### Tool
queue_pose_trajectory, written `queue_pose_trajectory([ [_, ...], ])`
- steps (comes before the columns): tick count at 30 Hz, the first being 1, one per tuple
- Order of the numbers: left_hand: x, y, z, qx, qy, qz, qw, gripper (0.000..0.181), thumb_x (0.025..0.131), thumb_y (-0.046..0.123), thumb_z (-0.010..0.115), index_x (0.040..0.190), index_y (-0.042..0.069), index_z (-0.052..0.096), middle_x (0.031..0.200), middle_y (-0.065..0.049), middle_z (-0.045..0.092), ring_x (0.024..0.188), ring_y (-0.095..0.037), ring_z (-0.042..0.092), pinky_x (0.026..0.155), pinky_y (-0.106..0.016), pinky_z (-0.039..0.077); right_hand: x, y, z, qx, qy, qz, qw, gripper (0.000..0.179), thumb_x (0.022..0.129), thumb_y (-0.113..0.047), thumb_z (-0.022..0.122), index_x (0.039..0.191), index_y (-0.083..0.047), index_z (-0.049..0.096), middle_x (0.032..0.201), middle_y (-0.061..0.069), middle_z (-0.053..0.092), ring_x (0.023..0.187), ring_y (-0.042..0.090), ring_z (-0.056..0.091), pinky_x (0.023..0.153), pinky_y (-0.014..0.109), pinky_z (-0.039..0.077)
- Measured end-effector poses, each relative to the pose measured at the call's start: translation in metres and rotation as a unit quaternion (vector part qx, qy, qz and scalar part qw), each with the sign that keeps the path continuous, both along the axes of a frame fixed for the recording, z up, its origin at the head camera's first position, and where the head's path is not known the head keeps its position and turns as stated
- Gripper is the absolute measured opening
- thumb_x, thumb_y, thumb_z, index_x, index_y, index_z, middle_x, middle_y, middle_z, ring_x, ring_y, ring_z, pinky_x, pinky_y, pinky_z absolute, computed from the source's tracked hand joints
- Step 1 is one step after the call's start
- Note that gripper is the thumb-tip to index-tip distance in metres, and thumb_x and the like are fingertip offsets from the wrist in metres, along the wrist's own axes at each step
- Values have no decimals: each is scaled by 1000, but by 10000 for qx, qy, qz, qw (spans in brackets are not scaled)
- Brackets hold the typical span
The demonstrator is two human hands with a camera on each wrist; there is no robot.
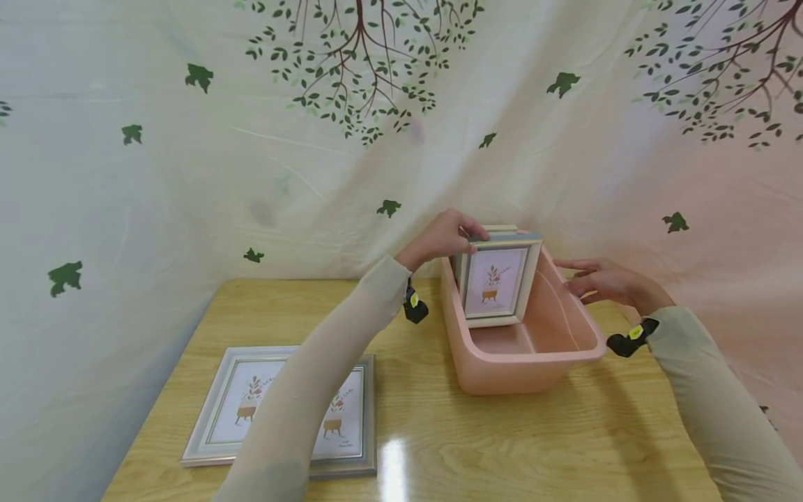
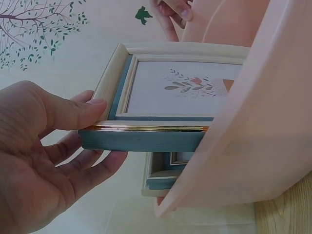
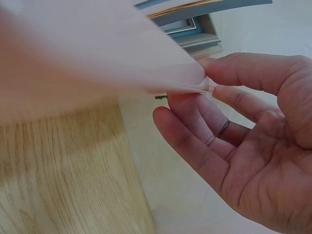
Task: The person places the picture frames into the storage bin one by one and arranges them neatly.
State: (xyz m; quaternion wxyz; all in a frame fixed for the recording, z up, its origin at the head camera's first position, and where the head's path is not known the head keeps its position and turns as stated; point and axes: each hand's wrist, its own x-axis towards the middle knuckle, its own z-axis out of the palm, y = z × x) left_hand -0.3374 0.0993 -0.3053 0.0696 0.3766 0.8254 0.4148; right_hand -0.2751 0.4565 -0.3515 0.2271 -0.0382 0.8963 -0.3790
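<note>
My left hand (image 1: pixel 444 237) pinches the top edge of a picture frame (image 1: pixel 495 282), which stands upright inside a pink plastic bin (image 1: pixel 521 373). In the left wrist view the frame (image 2: pixel 178 87) has a cream border and blue sides, with a flower print in it. The thumb lies over its top edge, the fingers behind. Another frame (image 2: pixel 163 183) with cream and blue edges sits behind it in the bin. My right hand (image 1: pixel 617 284) is at the bin's right rim; in the right wrist view its thumb and fingers pinch that rim.
Two picture frames (image 1: pixel 213 446) lie face up on the wooden table (image 1: pixel 414 418), front left, partly covered by my left sleeve (image 1: pixel 339 362). A pale cloth (image 1: pixel 314 174) printed with leaves and birds hangs behind the table. The bin stands near the back right edge.
</note>
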Motion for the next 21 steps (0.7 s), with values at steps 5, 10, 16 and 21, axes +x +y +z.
queue_pose_trajectory([
  [5, -1, -1, -6, -9, -25, -61, 10000, 28, 88, -6, 67, 114, 0, 76, 114, -16, 75, 92, -18, 63, 75, -21, 51, 0, 0, -1, 2, -18, -3, 10000, 85, 96, -34, 67, 164, -20, 19, 149, 24, 53, 120, 28, 64, 103, 55, 53],
  [10, -3, -1, -11, -84, -96, -64, 9999, 29, 88, -7, 67, 114, 0, 76, 115, -16, 75, 92, -18, 63, 74, -21, 50, 0, 1, -2, -45, -19, -2, 10000, 84, 96, -33, 67, 164, -19, 19, 148, 24, 54, 121, 29, 64, 103, 54, 53],
  [16, -5, -1, -17, -106, -158, -54, 9998, 30, 86, -7, 68, 115, -1, 76, 117, -17, 75, 93, -18, 64, 74, -20, 50, 0, 1, -2, -57, -3, -2, 10000, 84, 97, -33, 67, 164, -18, 19, 148, 24, 54, 122, 29, 64, 103, 54, 53],
  [21, -9, -1, -21, -111, -256, -119, 9995, 31, 86, -8, 68, 115, -1, 75, 116, -18, 75, 87, -16, 60, 70, -19, 47, 1, 0, -1, -60, 14, 2, 10000, 84, 97, -33, 67, 164, -18, 19, 149, 25, 53, 125, 32, 62, 103, 54, 53],
])
